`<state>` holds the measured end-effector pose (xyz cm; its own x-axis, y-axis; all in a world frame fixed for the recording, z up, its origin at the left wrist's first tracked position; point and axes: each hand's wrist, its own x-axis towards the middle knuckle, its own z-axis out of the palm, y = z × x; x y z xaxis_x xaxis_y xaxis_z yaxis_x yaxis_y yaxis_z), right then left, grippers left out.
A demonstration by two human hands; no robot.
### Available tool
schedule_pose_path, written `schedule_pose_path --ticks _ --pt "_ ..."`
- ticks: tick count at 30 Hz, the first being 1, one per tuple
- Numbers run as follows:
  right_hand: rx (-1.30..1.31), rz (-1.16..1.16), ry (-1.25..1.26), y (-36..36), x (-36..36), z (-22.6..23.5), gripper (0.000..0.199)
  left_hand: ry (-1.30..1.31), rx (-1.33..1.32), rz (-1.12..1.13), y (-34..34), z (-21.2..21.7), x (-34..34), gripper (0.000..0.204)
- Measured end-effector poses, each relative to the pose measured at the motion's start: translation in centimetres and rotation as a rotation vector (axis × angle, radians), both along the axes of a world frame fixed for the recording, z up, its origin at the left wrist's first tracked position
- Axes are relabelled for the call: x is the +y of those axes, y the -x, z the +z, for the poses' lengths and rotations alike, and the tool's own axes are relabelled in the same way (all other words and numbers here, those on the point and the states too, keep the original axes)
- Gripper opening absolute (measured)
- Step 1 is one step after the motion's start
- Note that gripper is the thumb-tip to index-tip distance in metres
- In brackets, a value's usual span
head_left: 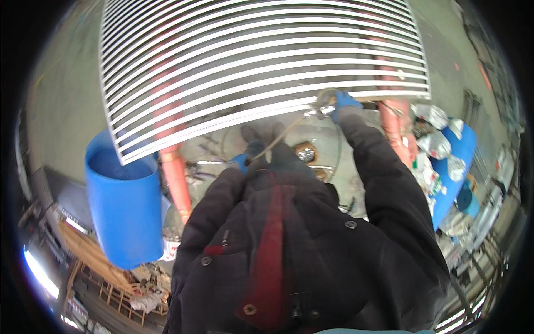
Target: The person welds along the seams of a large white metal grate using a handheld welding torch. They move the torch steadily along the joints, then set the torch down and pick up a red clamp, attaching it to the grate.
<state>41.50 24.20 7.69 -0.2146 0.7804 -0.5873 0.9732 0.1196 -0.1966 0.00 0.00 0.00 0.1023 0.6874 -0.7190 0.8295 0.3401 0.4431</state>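
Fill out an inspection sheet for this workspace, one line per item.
Surface: grey-green floor; red supports under a white slatted panel.
Job's things: the panel, with a shiny tool at its near edge.
Clutter: crumpled plastic at right.
Hands: blue-gloved right hand holds the tool; blue-gloved left hand is at the hose, grip unclear.
Cables: that pale hose, possibly a cable, runs between tool and left hand.
Surroundings: open blue barrel at left.

No text legible. Dark jacket (328, 250): small pale mark (225, 238) above red patch (221, 250), too tiny to read. Red-and-white scrap (171, 251) beside blue barrel (125, 214): any print blurred.
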Motion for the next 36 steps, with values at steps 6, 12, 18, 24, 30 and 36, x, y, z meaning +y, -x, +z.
schedule_pose_path --ticks 6,12,18,24,30,36 --pt "-0.27 -0.188 -0.221 -2.7 -1.3 -1.1 0.058 0.128 -0.407 0.257 -5.4 4.4 2.1 0.036" --pt "-0.403 -0.123 -0.144 -4.9 -0.1 0.2 0.063 0.013 -0.605 0.279 -8.6 2.9 1.6 0.039" --pt "-0.292 -0.057 -0.199 -3.9 1.1 -0.7 0.058 0.027 -0.58 0.289 -7.0 0.9 2.1 0.036" --pt "-0.032 0.24 -0.112 -0.3 1.9 0.0 0.077 0.17 -0.468 0.498 -5.4 3.3 1.6 0.038" --pt "0.033 0.29 -0.016 -1.3 4.0 -0.1 0.067 0.166 -0.374 0.669 -11.6 3.2 0.8 0.039" --pt "0.147 0.137 -0.169 -14.9 5.1 -0.9 0.046 0.126 -0.29 0.537 -23.4 5.0 6.3 0.043"
